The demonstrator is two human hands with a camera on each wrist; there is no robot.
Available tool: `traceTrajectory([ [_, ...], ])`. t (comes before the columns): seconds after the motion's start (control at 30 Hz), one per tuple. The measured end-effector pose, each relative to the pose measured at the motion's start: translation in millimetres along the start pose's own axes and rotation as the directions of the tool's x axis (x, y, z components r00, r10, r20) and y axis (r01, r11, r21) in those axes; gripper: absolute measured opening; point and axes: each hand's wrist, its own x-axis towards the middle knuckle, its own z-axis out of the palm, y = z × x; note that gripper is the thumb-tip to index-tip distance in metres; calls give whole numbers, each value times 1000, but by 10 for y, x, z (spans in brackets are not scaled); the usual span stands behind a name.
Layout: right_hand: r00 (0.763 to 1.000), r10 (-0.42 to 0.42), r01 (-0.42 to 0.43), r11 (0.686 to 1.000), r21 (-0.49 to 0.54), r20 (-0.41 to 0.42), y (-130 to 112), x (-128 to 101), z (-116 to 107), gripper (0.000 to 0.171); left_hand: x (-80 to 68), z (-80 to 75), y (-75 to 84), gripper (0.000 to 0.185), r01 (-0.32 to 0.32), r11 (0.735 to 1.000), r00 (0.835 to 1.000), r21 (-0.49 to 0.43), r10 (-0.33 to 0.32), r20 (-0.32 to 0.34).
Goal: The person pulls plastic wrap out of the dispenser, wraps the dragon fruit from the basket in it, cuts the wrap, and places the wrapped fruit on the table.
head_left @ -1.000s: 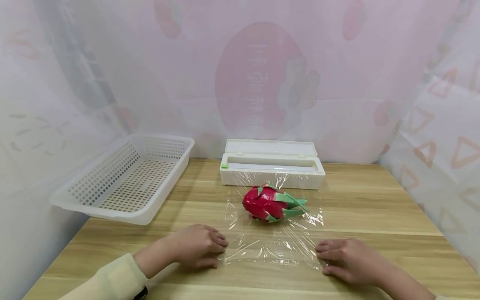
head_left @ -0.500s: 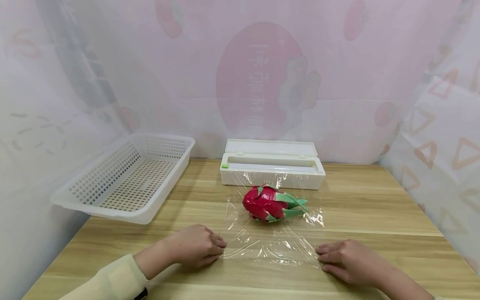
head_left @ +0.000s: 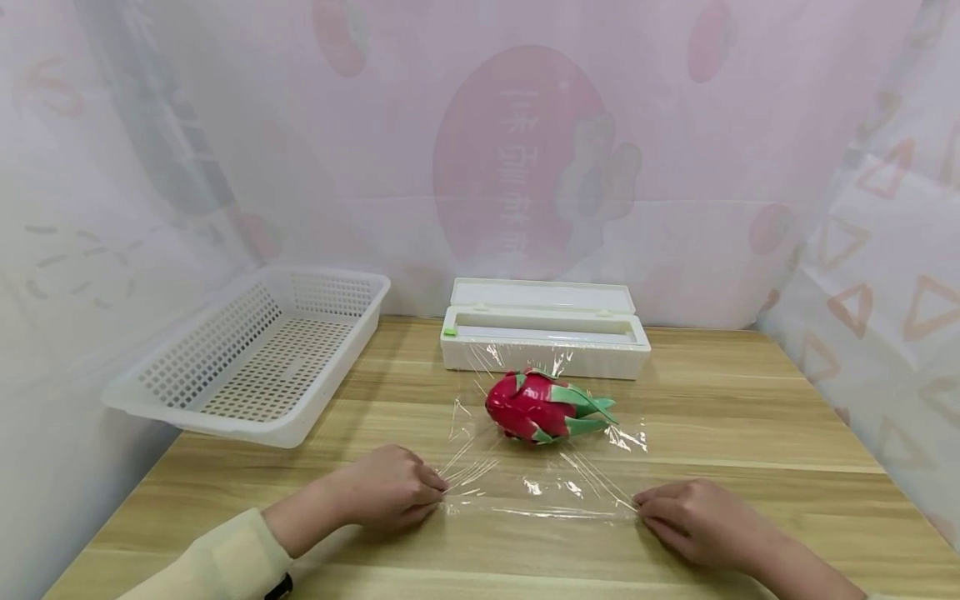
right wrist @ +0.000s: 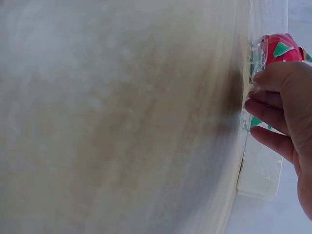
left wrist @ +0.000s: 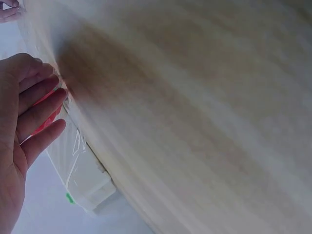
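A red dragon fruit (head_left: pixel 525 407) with green leaf tips lies on a sheet of clear cling film (head_left: pixel 525 496) on the wooden table. The film runs back to a white cling film box (head_left: pixel 453 354), whose lid (head_left: pixel 542 294) stands up. My left hand (head_left: pixel 393 490) pinches the near left corner of the film; in the left wrist view, the left hand (left wrist: pixel 29 97) has thumb and index finger together, other fingers looser. At the near right corner, my right hand (head_left: pixel 697 523) pinches the film too. The right wrist view shows the right hand (right wrist: pixel 287 102) near the fruit (right wrist: pixel 280 48).
A white perforated basket (head_left: pixel 322 400) stands at the left of the table (head_left: pixel 750 417). A green slider (head_left: pixel 450 332) sits at the box's left end. Printed cloth (head_left: pixel 675 208) closes off the back and both sides.
Both hands have closed their fingertips on the film's near corners. The left hand has shifted slightly back. The near edge of the film has straightened and looks tauter. The fruit stays in place.
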Motion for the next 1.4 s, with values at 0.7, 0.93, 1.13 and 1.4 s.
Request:
traceTrajectory([
  [0.7,941,-129,82,984,-158,-314,144,75,-68,37,-35,-210,-152,19,30,999,973,45,-19,-229],
  [0.93,913,-143,57,973,-226,-382,203,141,-110,38,1,-282,-239,19,41,997,956,73,-17,-294],
  [1.13,896,-118,16,972,-235,-429,227,187,-134,38,54,-317,-301,17,78,997,937,24,-65,-344],
  [1.4,880,-44,-48,982,-181,-473,298,256,-144,36,88,-305,-401,17,165,986,911,-39,-167,-377],
])
